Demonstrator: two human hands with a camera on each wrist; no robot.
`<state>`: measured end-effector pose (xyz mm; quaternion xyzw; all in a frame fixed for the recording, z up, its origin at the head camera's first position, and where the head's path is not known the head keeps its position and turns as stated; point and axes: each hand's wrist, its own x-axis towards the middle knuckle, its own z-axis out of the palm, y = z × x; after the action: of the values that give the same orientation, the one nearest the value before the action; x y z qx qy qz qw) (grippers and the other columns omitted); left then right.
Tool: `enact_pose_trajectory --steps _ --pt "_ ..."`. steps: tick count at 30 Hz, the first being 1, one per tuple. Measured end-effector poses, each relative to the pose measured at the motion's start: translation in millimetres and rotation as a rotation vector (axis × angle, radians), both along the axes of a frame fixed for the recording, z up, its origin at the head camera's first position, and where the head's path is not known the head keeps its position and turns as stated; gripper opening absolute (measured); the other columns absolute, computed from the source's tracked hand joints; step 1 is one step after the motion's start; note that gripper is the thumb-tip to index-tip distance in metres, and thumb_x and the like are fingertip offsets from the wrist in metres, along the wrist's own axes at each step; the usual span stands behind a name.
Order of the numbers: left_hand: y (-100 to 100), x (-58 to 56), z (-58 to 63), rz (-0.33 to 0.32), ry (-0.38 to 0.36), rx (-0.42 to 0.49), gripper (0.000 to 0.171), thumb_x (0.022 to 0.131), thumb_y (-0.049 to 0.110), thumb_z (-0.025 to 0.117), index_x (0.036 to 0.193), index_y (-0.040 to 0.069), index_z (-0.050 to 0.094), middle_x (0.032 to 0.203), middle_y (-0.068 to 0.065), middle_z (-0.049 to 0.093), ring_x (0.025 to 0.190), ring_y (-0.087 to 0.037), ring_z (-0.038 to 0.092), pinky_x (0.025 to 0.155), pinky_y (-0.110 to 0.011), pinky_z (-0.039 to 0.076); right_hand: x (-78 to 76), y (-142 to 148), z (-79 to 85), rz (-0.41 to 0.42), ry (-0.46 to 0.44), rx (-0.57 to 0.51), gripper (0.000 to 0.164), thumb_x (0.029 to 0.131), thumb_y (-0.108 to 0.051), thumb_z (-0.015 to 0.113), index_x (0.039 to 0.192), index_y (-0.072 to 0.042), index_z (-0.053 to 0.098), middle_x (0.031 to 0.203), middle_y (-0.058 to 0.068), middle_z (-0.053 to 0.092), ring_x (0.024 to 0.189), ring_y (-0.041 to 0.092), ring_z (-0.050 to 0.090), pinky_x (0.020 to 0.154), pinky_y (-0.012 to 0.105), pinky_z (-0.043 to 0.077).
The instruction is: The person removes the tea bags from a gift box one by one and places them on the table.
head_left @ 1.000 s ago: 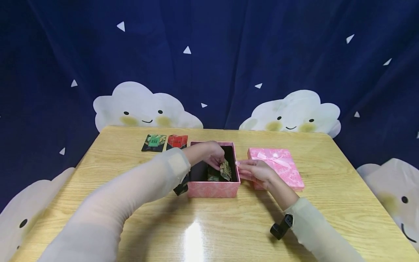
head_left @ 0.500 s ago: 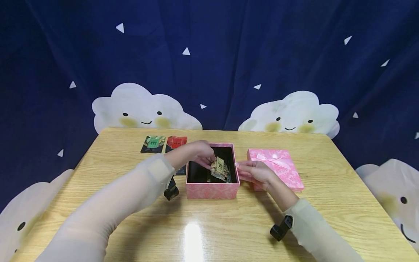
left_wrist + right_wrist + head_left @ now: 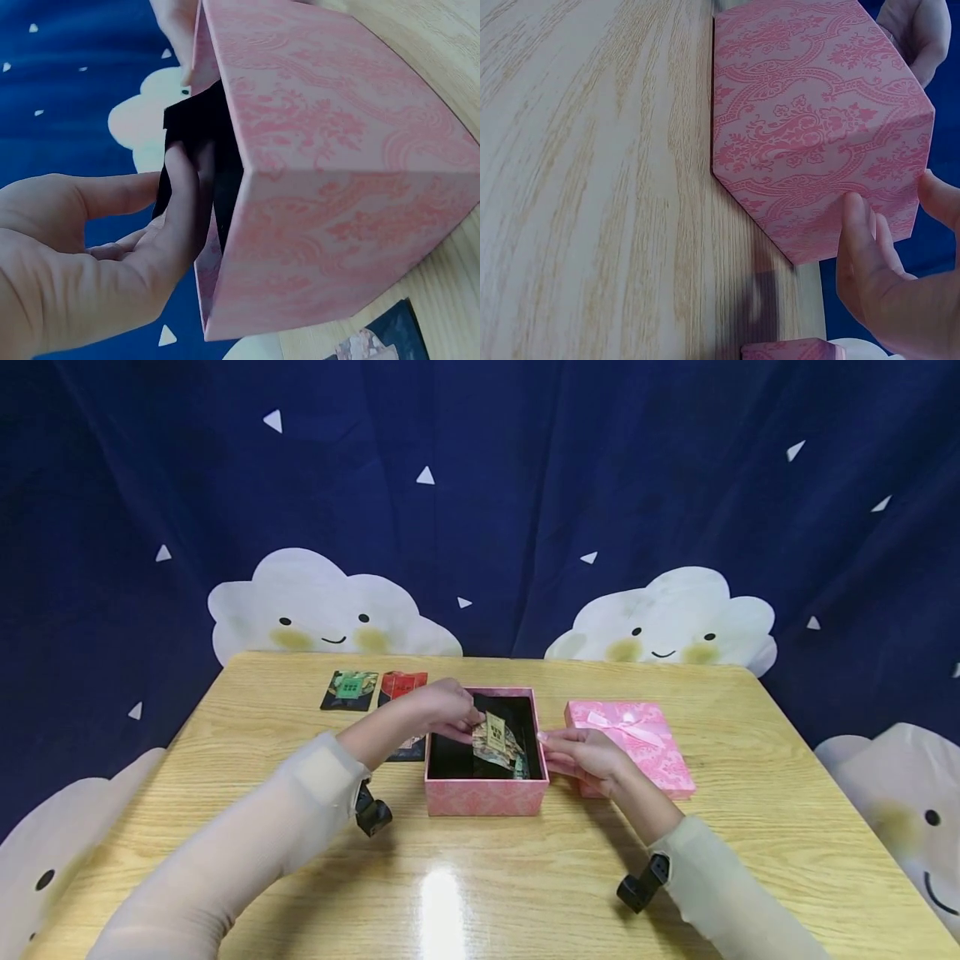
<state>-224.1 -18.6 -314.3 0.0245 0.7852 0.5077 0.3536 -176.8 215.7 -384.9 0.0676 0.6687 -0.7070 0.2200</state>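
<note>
An open pink patterned box [image 3: 483, 797] with a black inside stands mid-table. My left hand [image 3: 444, 708] pinches a flat packet [image 3: 495, 732] with a yellowish label by its upper left side, over the box's opening. Below it, part of a second packet [image 3: 519, 767] with green on it shows inside. In the left wrist view, the held packet's dark back faces the camera, between my left hand's [image 3: 112, 240] thumb and fingers. My right hand [image 3: 588, 753] touches the box's right wall with extended fingers [image 3: 862, 232], thumb tip right at the rim.
Right of the box lies its pink lid [image 3: 637, 735] with a ribbon bow. A green-labelled packet [image 3: 349, 690] and a red one [image 3: 403, 683] lie at the back left. Another dark packet [image 3: 408, 750] is partly hidden behind my left forearm.
My left hand has drawn leftward with the packet, whose labelled face now shows more fully. More of the packet beneath shows as well. My right hand stays against the box.
</note>
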Motion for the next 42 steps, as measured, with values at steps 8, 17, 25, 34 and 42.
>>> enact_pose_trajectory --steps 8,17,25,34,42 --pt "-20 3.5 8.8 0.011 0.003 0.052 0.006 0.096 0.004 0.052 0.100 -0.002 0.052 0.096 -0.006 0.051 0.080 -0.012 0.053 0.086 -0.029 0.059 1.1 1 -1.2 0.003 -0.001 -0.016 0.035 0.096 -0.009 0.056 0.121 0.013 0.047 0.082 -0.005 0.072 0.081 0.005 0.070 0.080 0.022 0.059" --pt "-39 4.7 19.0 0.006 0.020 0.047 0.010 0.098 0.009 0.052 0.102 0.000 0.050 0.090 -0.004 0.053 0.075 -0.009 0.056 0.079 -0.023 0.058 -0.3 0 1.2 0.000 -0.023 0.001 0.032 0.095 -0.012 0.059 0.117 0.009 0.050 0.080 -0.005 0.072 0.080 0.004 0.069 0.079 0.022 0.059" --pt "-56 2.1 24.1 0.011 0.024 0.151 0.022 0.099 0.006 0.049 0.078 0.007 0.042 0.067 0.003 0.041 0.062 -0.006 0.046 0.068 -0.018 0.056 -3.1 0 3.8 -0.001 -0.018 0.010 0.043 0.096 -0.011 0.057 0.127 0.016 0.042 0.081 -0.005 0.071 0.079 0.004 0.069 0.080 0.021 0.059" --pt "-78 1.1 26.0 0.019 0.035 0.219 0.025 0.100 0.009 0.047 0.078 0.010 0.036 0.065 0.005 0.033 0.061 -0.006 0.038 0.070 -0.017 0.054 -4.1 1 5.1 0.021 -0.007 0.006 0.051 0.096 -0.011 0.056 0.132 0.019 0.037 0.083 -0.005 0.070 0.082 0.005 0.068 0.083 0.022 0.058" --pt "-93 3.4 25.2 0.055 0.053 0.244 0.017 0.100 0.009 0.046 0.084 0.008 0.042 0.070 0.004 0.039 0.064 -0.006 0.039 0.070 -0.018 0.051 -4.0 0 5.2 0.000 -0.029 0.000 0.043 0.096 -0.010 0.057 0.126 0.016 0.042 0.081 -0.004 0.071 0.079 0.005 0.069 0.079 0.022 0.059"
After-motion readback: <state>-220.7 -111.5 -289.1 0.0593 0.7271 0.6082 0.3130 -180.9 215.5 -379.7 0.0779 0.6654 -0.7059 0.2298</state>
